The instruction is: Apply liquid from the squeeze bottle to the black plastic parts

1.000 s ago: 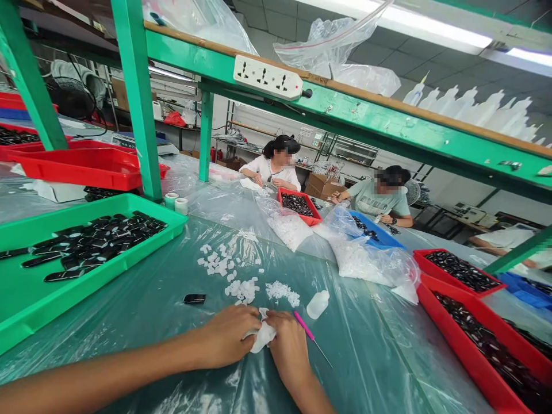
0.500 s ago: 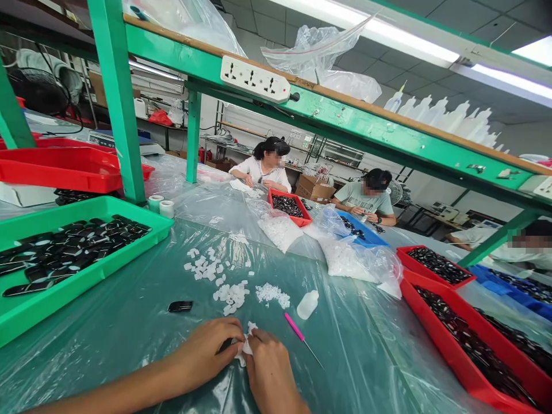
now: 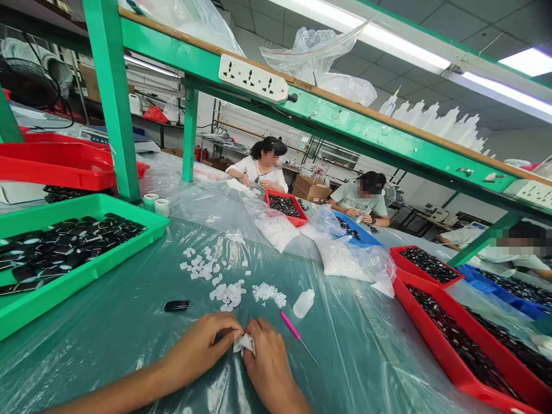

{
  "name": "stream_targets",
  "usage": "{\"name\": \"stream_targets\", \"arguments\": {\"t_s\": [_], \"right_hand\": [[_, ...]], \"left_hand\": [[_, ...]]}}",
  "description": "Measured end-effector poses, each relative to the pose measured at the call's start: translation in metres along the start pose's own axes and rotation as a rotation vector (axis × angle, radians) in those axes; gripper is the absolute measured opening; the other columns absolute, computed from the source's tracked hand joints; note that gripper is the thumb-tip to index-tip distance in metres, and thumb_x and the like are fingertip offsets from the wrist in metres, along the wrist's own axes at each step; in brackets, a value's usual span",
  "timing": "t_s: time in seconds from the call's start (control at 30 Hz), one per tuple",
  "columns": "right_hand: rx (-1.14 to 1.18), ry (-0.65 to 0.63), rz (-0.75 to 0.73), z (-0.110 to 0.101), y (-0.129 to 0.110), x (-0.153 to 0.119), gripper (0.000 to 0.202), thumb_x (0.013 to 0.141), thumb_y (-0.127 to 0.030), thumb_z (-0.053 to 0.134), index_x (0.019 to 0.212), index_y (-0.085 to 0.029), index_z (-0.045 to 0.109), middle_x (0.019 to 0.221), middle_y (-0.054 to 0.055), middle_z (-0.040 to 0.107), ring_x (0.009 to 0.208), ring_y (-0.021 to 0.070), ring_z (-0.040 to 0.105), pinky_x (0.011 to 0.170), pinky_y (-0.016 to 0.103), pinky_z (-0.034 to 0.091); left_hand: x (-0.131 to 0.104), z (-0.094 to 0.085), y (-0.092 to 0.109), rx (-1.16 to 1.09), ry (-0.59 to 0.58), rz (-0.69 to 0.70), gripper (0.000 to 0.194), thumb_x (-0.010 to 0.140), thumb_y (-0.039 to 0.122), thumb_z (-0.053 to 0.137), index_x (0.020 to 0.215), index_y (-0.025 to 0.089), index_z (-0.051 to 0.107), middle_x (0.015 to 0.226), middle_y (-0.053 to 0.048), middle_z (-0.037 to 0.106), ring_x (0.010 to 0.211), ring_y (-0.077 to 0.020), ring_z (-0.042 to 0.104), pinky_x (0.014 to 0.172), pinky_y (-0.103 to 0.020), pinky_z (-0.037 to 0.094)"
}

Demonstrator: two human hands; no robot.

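Observation:
My left hand (image 3: 202, 345) pinches the edge of a small crumpled white cloth or tissue (image 3: 244, 344), thumb and fingertips together. Gripping its other side, my right hand (image 3: 268, 359) has its fingers curled over the piece. Whether anything lies inside the white folds is hidden. Just beyond my hands are a pile of flat white pieces (image 3: 228, 295) and a heap of smaller white bits (image 3: 269, 294). A single flat black piece (image 3: 176, 306) lies to the left. On the right are a pink-handled tool with a thin metal shaft (image 3: 290, 326) and a small white bottle (image 3: 304, 303).
A green tray (image 3: 86, 277) of black pieces stands left, under a green post (image 3: 107, 103). Red trays (image 3: 435, 339) of black parts line the right. Bags of white bits (image 3: 276, 230) lie ahead. A shelf with a power strip (image 3: 252, 77) crosses above. Several people sit beyond.
My hands have shifted slightly, and the white cloth or tissue now sits lower and more bunched between my fingers. The whole view has moved a little; the table items keep their places.

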State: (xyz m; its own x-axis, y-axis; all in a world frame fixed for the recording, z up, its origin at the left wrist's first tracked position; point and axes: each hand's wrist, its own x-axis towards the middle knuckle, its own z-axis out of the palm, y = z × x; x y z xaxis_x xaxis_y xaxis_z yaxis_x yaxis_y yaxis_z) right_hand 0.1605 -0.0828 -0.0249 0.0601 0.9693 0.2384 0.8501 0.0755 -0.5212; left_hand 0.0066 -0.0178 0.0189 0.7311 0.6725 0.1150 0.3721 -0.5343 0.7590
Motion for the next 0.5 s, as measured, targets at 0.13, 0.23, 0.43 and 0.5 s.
{"name": "stream_targets", "arguments": {"t_s": [0.13, 0.23, 0.43, 0.5], "right_hand": [[0.233, -0.051, 0.031, 0.001, -0.004, -0.001, 0.031, 0.058, 0.001, 0.050, 0.079, -0.020, 0.060, 0.080, 0.003, 0.059, 0.080, 0.0220, 0.055, 0.072, 0.031, 0.036], [0.494, -0.169, 0.056, -0.002, -0.010, 0.000, 0.022, 0.054, -0.004, 0.056, 0.068, -0.020, 0.059, 0.067, -0.003, 0.056, 0.063, 0.0146, 0.051, 0.058, 0.023, 0.036], [1.021, -0.189, 0.102, -0.013, -0.016, 0.009, 0.017, 0.055, -0.014, 0.056, 0.071, -0.018, 0.056, 0.067, -0.004, 0.053, 0.055, 0.0089, 0.043, 0.051, 0.019, 0.034], [1.119, -0.085, 0.116, -0.016, -0.015, 0.012, 0.017, 0.058, -0.015, 0.055, 0.074, -0.019, 0.054, 0.073, -0.002, 0.055, 0.060, 0.0101, 0.045, 0.054, 0.020, 0.036]], "left_hand": [[0.002, -0.001, 0.000, -0.053, 0.044, -0.010, 0.032, 0.090, 0.034, 0.038, 0.080, 0.020, 0.065, 0.080, -0.002, 0.064, 0.074, -0.0176, 0.057, 0.066, -0.023, 0.041], [0.004, 0.003, -0.005, -0.161, 0.110, -0.070, 0.030, 0.088, 0.040, 0.042, 0.094, 0.021, 0.065, 0.095, -0.003, 0.065, 0.088, -0.0204, 0.058, 0.075, -0.025, 0.043], [0.011, 0.009, -0.011, -0.613, 0.022, -0.259, 0.042, 0.083, 0.052, 0.046, 0.095, 0.017, 0.067, 0.101, -0.006, 0.065, 0.100, -0.0253, 0.056, 0.086, -0.031, 0.043], [0.012, 0.010, -0.008, -0.812, -0.028, -0.344, 0.043, 0.082, 0.053, 0.048, 0.093, 0.015, 0.066, 0.096, -0.007, 0.065, 0.095, -0.0256, 0.058, 0.083, -0.033, 0.045]]}}
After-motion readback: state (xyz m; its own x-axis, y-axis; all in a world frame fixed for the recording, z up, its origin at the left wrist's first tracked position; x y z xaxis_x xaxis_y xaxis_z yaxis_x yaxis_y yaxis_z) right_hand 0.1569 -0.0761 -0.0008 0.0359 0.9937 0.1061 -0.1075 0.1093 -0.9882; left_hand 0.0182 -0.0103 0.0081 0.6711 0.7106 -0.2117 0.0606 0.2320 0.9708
